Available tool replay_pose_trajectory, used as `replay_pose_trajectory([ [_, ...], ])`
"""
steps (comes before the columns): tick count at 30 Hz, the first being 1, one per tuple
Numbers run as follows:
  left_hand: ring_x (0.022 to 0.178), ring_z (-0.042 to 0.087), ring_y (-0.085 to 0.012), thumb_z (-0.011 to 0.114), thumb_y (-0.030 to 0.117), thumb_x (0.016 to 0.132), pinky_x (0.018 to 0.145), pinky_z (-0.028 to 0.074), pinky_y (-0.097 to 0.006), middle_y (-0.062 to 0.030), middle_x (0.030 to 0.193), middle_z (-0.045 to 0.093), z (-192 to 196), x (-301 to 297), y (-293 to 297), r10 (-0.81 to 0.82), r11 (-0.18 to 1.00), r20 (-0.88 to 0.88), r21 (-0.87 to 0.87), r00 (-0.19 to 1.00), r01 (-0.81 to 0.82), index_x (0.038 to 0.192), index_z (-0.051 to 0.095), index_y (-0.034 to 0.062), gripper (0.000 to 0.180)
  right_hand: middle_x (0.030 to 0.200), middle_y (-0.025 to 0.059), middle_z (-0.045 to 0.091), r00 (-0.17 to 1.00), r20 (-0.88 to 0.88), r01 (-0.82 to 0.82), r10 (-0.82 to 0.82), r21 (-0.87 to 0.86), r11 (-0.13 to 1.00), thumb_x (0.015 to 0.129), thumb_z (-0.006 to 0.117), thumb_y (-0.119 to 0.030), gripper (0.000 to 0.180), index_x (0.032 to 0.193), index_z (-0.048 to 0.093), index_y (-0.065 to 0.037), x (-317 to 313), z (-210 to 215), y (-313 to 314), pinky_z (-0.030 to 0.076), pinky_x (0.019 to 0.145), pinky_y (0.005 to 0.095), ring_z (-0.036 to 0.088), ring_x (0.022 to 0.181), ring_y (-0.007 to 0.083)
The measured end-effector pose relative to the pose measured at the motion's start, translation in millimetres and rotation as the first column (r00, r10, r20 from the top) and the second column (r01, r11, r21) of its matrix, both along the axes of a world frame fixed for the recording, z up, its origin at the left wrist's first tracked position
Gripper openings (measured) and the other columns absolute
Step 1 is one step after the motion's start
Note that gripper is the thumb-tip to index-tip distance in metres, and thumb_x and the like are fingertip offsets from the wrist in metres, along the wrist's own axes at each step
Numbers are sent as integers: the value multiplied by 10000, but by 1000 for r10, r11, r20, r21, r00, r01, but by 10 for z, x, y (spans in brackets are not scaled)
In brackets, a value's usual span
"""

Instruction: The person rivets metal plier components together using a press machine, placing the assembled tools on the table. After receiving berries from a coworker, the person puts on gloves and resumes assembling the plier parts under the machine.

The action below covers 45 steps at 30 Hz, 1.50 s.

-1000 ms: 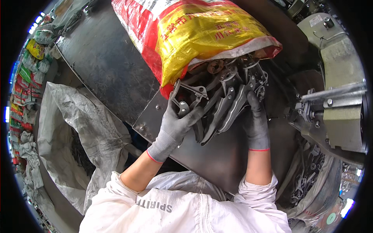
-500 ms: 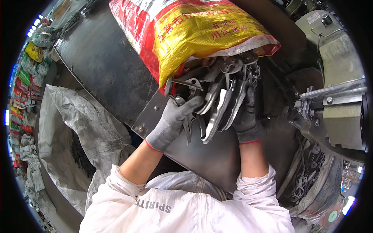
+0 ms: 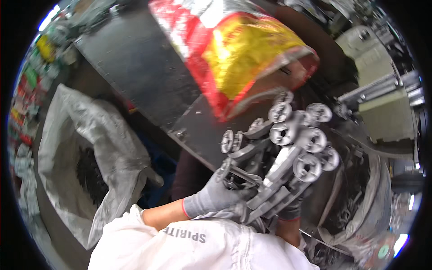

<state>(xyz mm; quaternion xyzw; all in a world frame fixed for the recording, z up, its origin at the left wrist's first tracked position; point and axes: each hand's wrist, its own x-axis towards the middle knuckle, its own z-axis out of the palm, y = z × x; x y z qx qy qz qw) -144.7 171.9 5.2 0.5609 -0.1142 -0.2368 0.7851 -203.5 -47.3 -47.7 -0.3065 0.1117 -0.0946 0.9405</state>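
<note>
Both of my gloved hands hold one bundle of several grey cast metal parts [image 3: 283, 153] with round ring ends, lifted close to my chest. My left hand [image 3: 216, 198], in a grey glove with a red cuff, grips the bundle's lower left. Under the lower right of the bundle my right hand [image 3: 292, 208], in a darker glove, is mostly hidden by the parts. A red and yellow woven sack [image 3: 238, 54] lies on the dark metal table [image 3: 135, 72] just beyond, its open mouth facing me.
An open grey woven sack [image 3: 94, 153] with dark pieces inside stands at my left. A grey machine [image 3: 382, 103] with steel bars is at the right. Another grey bag [image 3: 364, 216] of metal parts sits lower right. Coloured items line the far left edge.
The bundle of metal parts has come out of the red and yellow sack's mouth and moved toward my chest in both hands. The view has shifted and blurred.
</note>
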Motion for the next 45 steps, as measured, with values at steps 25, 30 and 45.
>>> replay_pose_trajectory([
  [25,881,608,-180,461,84,921,801,506,-285,-104,1027,611,-235,417,1404,604,773,155,125,782,-622,1264,462,36,347,1125,99,577,778,-382,-601,499,-684,414,864,597,-297,544,1296,432,-12,337,222,391,462,853,280,561,1017,151],
  [30,1009,559,-322,576,122,820,833,460,-367,-156,1122,572,-94,962,-781,-457,771,789,582,410,-260,1206,517,83,393,1053,63,602,936,-329,-311,124,-608,730,881,606,-201,414,1228,498,-2,-214,168,-193,453,833,255,561,941,114],
  [45,877,605,-348,584,276,820,729,496,-448,-201,975,593,-473,1949,-2198,-802,336,470,865,368,-372,1222,460,63,471,1111,197,559,711,57,-569,-701,-540,-621,818,537,-97,387,1204,527,-95,-446,375,-2606,459,847,439,545,988,395],
])
